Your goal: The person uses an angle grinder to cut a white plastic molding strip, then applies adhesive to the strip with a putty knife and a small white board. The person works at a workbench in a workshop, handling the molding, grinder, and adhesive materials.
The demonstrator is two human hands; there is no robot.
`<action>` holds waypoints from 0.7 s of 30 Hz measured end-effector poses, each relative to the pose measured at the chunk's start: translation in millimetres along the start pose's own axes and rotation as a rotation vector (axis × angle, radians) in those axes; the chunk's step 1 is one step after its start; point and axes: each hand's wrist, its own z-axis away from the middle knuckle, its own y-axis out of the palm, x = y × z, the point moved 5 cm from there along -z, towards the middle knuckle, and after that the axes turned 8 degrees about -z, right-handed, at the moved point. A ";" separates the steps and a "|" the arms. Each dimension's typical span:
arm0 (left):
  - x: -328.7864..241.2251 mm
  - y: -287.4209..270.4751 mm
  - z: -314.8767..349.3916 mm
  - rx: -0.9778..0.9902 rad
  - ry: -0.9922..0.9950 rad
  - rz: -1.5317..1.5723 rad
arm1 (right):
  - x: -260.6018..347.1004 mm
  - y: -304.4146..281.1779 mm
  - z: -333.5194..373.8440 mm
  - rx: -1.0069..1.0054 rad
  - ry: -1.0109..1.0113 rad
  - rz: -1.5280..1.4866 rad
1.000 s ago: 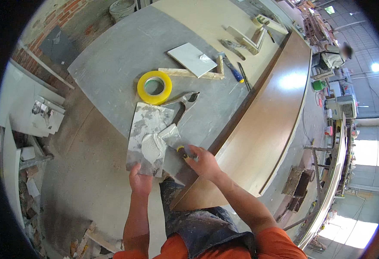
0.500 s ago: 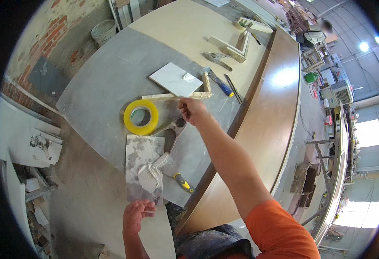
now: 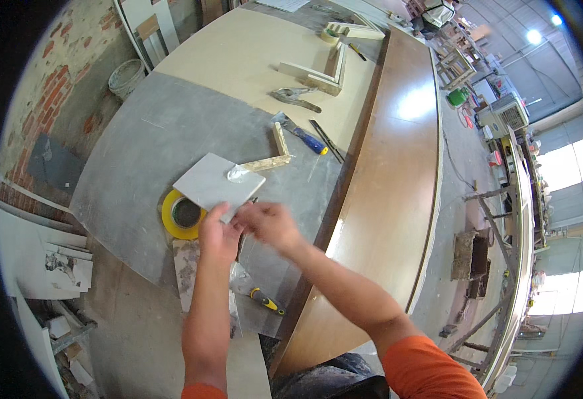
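A white square panel with a dab of white paste near one corner is raised over the grey table. My left hand grips its near edge, thumb on top. Close beside it, my right hand is at the panel's near right corner, its fingers smeared by motion. The panel partly covers a yellow tape roll and one end of an L-shaped wooden strip. Below my hands, a paste-smeared board is largely hidden by my left forearm. A yellow-and-black-handled tool lies beside it.
Farther off lie a blue-handled scraper, a black slim tool, a metal spring clamp and white frame pieces. A long brown board runs along the right. A bucket stands beyond the table's left edge.
My right hand has drawn the white panel nearer, off the L-shaped strip and over the tape roll. My left hand has come up from the smeared board and taken hold of the panel.
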 end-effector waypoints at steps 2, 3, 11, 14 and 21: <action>1.4 -9.6 20.9 0.044 0.085 -0.095 | -3.0 -82.2 -38.4 -0.382 -0.334 0.434; -4.7 -13.3 40.5 0.041 0.122 -0.177 | 15.9 -109.2 -49.2 -0.535 -0.458 0.602; -31.0 -85.1 180.8 -0.230 0.362 -0.510 | 21.4 -185.3 -148.2 -0.522 -0.263 1.357; -27.3 -119.0 224.3 -0.330 0.380 -0.684 | 28.5 -181.2 -131.6 -0.566 -0.326 1.091; -37.9 -84.0 296.9 -0.330 0.748 -0.784 | 8.4 -187.8 130.6 -0.217 -0.300 -0.179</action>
